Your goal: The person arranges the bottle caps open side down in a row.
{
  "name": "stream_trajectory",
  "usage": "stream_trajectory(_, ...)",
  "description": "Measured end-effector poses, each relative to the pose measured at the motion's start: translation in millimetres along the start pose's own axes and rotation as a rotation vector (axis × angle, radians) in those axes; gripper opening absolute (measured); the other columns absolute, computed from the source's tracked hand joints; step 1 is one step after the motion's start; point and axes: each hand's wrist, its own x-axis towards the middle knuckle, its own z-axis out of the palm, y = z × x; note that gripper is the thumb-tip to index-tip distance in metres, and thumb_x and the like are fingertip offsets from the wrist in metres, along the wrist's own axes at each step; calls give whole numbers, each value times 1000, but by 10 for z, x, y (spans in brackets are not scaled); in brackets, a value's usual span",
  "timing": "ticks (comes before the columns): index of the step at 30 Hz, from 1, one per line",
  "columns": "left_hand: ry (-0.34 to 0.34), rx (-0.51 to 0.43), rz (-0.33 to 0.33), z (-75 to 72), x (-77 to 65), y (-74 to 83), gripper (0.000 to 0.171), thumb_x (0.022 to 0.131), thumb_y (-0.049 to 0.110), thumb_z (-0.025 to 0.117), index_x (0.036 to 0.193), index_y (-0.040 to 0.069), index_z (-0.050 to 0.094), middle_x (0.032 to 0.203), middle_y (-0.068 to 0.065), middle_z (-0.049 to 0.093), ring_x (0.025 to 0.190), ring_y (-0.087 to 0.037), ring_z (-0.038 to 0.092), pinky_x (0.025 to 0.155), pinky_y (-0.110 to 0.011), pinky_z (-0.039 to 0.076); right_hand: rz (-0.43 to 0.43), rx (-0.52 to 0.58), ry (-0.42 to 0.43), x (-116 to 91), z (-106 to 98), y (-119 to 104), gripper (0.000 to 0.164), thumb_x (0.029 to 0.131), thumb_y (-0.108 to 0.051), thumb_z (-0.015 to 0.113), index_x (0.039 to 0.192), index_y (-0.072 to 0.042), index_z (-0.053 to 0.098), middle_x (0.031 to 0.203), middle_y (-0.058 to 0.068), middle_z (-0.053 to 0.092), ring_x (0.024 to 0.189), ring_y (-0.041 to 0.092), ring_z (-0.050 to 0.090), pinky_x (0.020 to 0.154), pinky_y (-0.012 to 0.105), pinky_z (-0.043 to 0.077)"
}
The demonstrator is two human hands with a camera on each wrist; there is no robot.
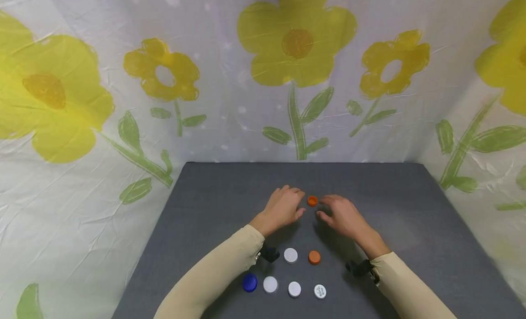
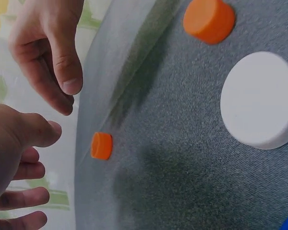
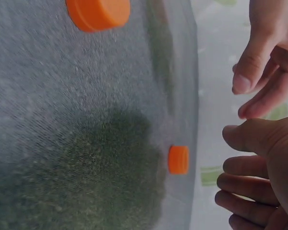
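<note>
An orange bottle cap (image 1: 312,200), hollow side up, lies on the grey table between the two hands. To its left is the left hand (image 1: 282,208), fingers relaxed and slightly bent, holding nothing. The right hand (image 1: 343,215) hovers on the other side with loosely bent fingers, also holding nothing. Both wrist views show this orange cap (image 2: 102,146) on the table, apart from the fingertips. Nearer the body lie a second orange cap (image 1: 314,257) and a white cap (image 1: 290,255), side by side below the hands.
A front row holds a blue cap (image 1: 249,282), a larger white cap (image 1: 270,284), a smaller white cap (image 1: 294,289) and a white cap with dark print (image 1: 319,291). Flower-printed curtains (image 1: 230,127) stand behind and beside the grey table (image 1: 222,182).
</note>
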Motion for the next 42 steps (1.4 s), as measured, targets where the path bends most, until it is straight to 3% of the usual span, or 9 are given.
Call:
stream_trajectory(16, -26, -131, -100, 423, 311, -28, 47, 103, 38, 76, 141, 11, 73, 142, -6, 74, 122, -32, 70, 98, -45, 62, 94, 44, -30, 251, 255, 211, 37, 96, -14, 83, 125, 8, 75, 124, 27, 77, 115, 45, 74, 98, 59, 59)
stream_trajectory(21, -58, -138, -119, 473, 372, 7, 47, 103, 38, 75, 143, 12, 73, 142, -5, 75, 122, -31, 70, 99, -49, 61, 127, 53, -70, 292, 309, 258, 40, 96, -14, 82, 128, 9, 73, 126, 28, 75, 118, 46, 73, 101, 59, 58)
stream_trajectory(26, -116, -143, -140, 486, 407, 29, 47, 105, 38, 73, 145, 12, 71, 144, -6, 74, 125, -32, 69, 102, -52, 59, 119, 39, -68, 317, 333, 296, 35, 92, -11, 84, 121, 7, 75, 117, 25, 78, 110, 44, 75, 96, 59, 59)
stream_trajectory(33, -95, -108, -105, 606, 396, 6, 22, 103, 36, 76, 108, 14, 78, 112, -5, 81, 103, -31, 72, 86, -53, 62, 94, 24, -44, 343, 380, 334, 20, 88, -8, 86, 105, 0, 79, 102, 17, 79, 97, 38, 76, 88, 56, 60)
stream_trajectory(42, -53, -99, -110, 625, 398, 55, 14, 102, 30, 77, 96, 17, 80, 103, -2, 81, 97, -27, 72, 82, -48, 63, 123, -2, -55, 351, 423, 308, 14, 90, -11, 87, 100, -3, 82, 100, 14, 78, 94, 35, 76, 84, 54, 61)
